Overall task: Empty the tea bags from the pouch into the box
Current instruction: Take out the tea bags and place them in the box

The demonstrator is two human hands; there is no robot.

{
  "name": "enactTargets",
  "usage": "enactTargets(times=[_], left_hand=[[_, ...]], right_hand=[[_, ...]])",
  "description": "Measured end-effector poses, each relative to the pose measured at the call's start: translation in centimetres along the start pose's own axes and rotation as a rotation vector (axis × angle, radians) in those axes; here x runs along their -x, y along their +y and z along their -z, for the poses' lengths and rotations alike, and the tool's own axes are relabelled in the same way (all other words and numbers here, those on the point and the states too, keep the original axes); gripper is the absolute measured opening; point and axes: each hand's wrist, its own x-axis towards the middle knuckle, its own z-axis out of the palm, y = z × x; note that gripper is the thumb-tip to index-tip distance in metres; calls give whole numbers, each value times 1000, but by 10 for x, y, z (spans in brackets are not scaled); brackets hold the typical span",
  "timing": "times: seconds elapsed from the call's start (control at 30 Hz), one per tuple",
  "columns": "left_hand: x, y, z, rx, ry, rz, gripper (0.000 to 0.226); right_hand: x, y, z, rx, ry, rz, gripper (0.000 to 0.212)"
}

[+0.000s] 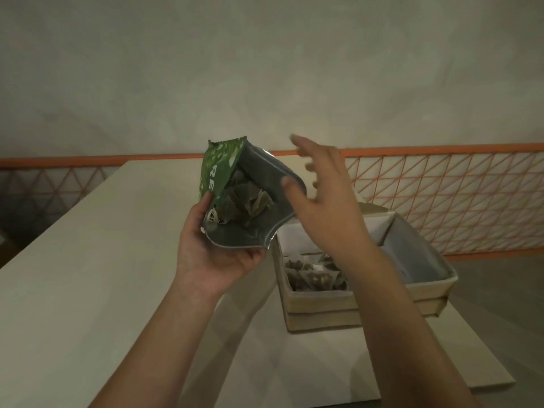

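My left hand (212, 245) holds a green pouch (216, 169) by its lower part, its wide mouth turned toward me. Several pyramid tea bags (244, 206) lie inside against the silver lining. My right hand (326, 195) hovers at the pouch's right rim, fingers spread, thumb near the opening; nothing is in it. Below it stands a beige box (321, 313) with a pale lining, and several tea bags (312, 276) lie in its near compartment. My right forearm covers part of the box.
The box stands on a white table (88, 260) whose right edge runs just past it. An orange mesh railing (441, 195) runs behind the table, with a plain wall above. The box's far compartment (412, 248) shows bare lining.
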Motion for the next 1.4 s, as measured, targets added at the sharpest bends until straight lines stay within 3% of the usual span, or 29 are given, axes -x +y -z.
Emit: enactTargets(times=[0.13,0.33,0.47,0.63,0.83,1.1,1.23,1.33,1.4], left_hand=[[3,4,0,-34,16,9,56],[7,14,2,-60,-2,39,68],[10,17,-4,-48,-61,9,58],[11,20,-5,-72,-176,-86,44],[-1,18,9,-83,-125,-7,50],[-1,14,14,-112,-68,5,54],[-3,13,14,-74,-52,1,54],[-5,11,13,-50,-20,-20,54],[-6,10,12,-49,-18,-32,55]], right_hand=[[-26,-9,-24,17,-82,97,38],[-28,-17,-56,-91,100,215,31],[-23,-27,-60,-166,222,266,29],[-11,-46,-52,-204,349,465,28],[-11,-26,-68,-229,277,249,29],[-4,-15,-53,-257,86,128,34],[15,-13,-36,-409,57,13,34],[35,-5,-32,-191,70,-8,29],[47,-2,-32,36,14,-41,38]])
